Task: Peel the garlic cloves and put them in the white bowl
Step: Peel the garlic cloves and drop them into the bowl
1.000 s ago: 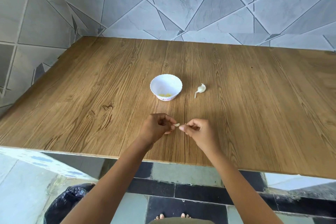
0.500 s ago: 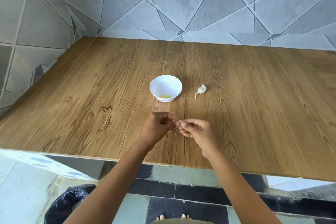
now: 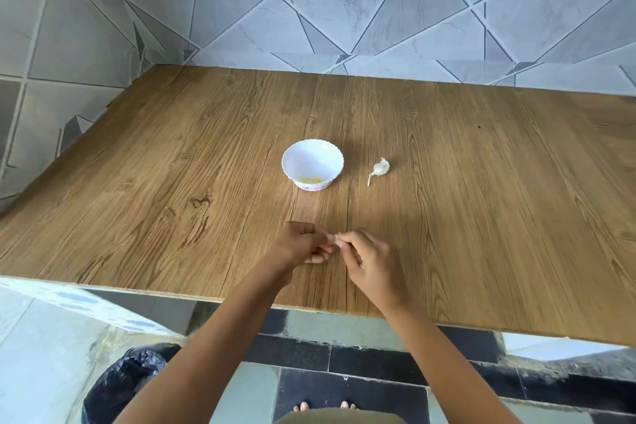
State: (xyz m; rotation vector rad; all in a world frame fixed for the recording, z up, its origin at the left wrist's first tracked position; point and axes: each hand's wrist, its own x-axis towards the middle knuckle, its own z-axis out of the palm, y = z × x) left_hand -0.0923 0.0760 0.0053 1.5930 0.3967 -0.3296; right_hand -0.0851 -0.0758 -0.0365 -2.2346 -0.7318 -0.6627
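Observation:
A small white bowl (image 3: 312, 165) with a scalloped rim stands mid-table, with a few yellowish peeled cloves lying in its bottom. To its right lies an unpeeled garlic piece (image 3: 379, 169) with a thin stem. Near the table's front, my left hand (image 3: 297, 242) and my right hand (image 3: 370, 258) meet fingertip to fingertip and pinch a small pale garlic clove (image 3: 333, 237) between them. The fingers cover most of the clove.
The wooden table (image 3: 172, 182) runs to a tiled wall at the back and left. Below the front edge on the left stands a bin lined with a black bag (image 3: 127, 385). My bare toes show on the floor tiles.
My hands have stayed together over the same spot on the table, working the clove; the fingers shifted a little. Bowl and spare garlic have not moved.

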